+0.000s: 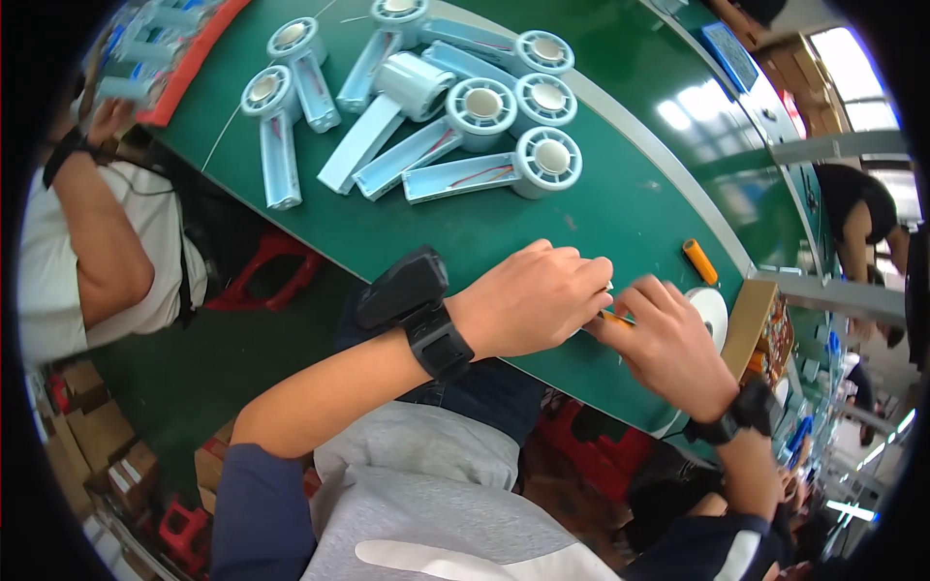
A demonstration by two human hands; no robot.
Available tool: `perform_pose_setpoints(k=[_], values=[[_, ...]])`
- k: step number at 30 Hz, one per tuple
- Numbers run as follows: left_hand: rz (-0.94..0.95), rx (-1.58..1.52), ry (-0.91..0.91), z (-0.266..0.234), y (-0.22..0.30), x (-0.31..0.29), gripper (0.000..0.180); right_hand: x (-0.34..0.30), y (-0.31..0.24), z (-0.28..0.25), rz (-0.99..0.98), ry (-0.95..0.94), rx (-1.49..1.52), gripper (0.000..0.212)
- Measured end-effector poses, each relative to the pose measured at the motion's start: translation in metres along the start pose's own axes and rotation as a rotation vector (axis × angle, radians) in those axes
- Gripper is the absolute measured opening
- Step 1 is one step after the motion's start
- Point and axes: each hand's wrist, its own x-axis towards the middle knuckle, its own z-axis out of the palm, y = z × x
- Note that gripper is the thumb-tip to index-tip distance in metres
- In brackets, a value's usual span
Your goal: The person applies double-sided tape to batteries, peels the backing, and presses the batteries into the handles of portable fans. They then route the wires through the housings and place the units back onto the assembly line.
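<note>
My two hands meet over the near edge of the green table (620, 228). My right hand (668, 344) is closed, its fingertips pinching an orange cylindrical battery (616, 319), mostly hidden by the fingers. Close against it, my left hand (538, 295) has its fingers curled together; a small pale bit shows at their tips, too small to name. Another orange battery (699, 262) lies on the table beyond my right hand. Farther off to the left are several light blue handheld fan bodies (460, 179), with round slotted heads and open handles; thin red wires show in some.
A white roll (709, 316) sits just past my right hand, beside a cardboard box (748, 324) of small parts. At the far left, a co-worker's arm (102, 208) reaches near a red-edged tray (199, 63) of blue parts. Red stools (266, 271) stand below the table.
</note>
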Motion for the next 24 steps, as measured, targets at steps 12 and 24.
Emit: perform_pose_setpoints(k=[12,24], values=[[0.024,-0.050,-0.053,-0.006,0.002,0.007,0.009,-0.007,0.016,0.012,-0.021,-0.081,-0.064,0.032],[-0.284,-0.117,0.063,-0.012,0.009,0.007,0.020,-0.095,0.002,0.033,0.693,0.568,0.263,0.036]])
